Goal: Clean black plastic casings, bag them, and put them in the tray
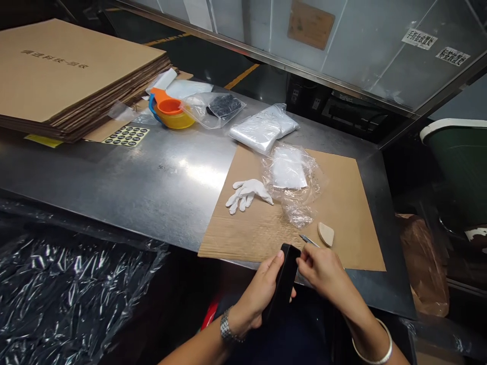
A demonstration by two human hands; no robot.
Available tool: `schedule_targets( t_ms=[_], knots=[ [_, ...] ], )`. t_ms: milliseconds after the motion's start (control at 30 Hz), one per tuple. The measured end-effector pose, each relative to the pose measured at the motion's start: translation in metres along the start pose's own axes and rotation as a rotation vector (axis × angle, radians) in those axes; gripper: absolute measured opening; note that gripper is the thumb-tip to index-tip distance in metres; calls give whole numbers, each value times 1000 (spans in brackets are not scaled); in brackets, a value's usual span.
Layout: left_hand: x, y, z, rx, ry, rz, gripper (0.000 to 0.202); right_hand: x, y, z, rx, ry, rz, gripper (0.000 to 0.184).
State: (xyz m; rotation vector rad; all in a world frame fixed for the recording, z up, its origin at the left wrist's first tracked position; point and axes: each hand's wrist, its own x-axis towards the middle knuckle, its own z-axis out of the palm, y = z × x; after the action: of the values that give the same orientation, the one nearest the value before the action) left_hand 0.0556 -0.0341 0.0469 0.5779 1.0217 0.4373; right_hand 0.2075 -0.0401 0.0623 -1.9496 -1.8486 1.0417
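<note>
My left hand (262, 286) is wrapped round a long black box-shaped piece (281, 284), holding it tilted at the table's front edge. Its thumb lies along the near side, and fingertips show on the far side. My right hand (323, 268) is closed, thumb and fingers pinched together at the upper right edge of the black piece. What sits in that pinch is hidden. A thin pen-like tool (309, 240) shows just beyond the right knuckles; whether the hand holds it, I cannot tell. A beige wedge-shaped pad (326, 234) lies beyond the right hand.
A cardboard sheet (342, 203) on the metal table (171, 182) bears a white glove (249, 194) and clear plastic bags (297, 213). Behind are wrapped white packs (262, 129) and orange and yellow scoops (173, 114). Stacked cardboard (76, 76) is left, a green bin (462, 167) right.
</note>
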Motion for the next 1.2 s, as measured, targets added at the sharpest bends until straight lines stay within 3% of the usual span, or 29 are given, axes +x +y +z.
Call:
schedule_targets(
  t_ms=[100,267,433,600,733,900,1100,1200],
  knots=[
    [-2,1,0,-56,-3,-50,52,7,4,-11,68,14,-7,9],
    [-6,7,0,-57,-1,-27,48,8,3,-16,268,-114,-85,14],
    [-7,4,0,36,-34,91,48,10,7,-10,469,-196,1,8],
    [-7,7,-3,37,-78,38,50,10,10,-18,620,-331,59,27],
    [-5,9,-5,29,-140,39,51,7,12,-24,580,-365,33,31],
    [-7,7,-6,196,-114,79,48,9,15,-18,413,-336,-42,28],
    [-10,4,-8,378,-180,184,44,14,14,-18,371,-442,-25,24],
    [-6,3,-9,335,-190,115,45,14,12,-24,336,-463,-45,25]
  ],
)
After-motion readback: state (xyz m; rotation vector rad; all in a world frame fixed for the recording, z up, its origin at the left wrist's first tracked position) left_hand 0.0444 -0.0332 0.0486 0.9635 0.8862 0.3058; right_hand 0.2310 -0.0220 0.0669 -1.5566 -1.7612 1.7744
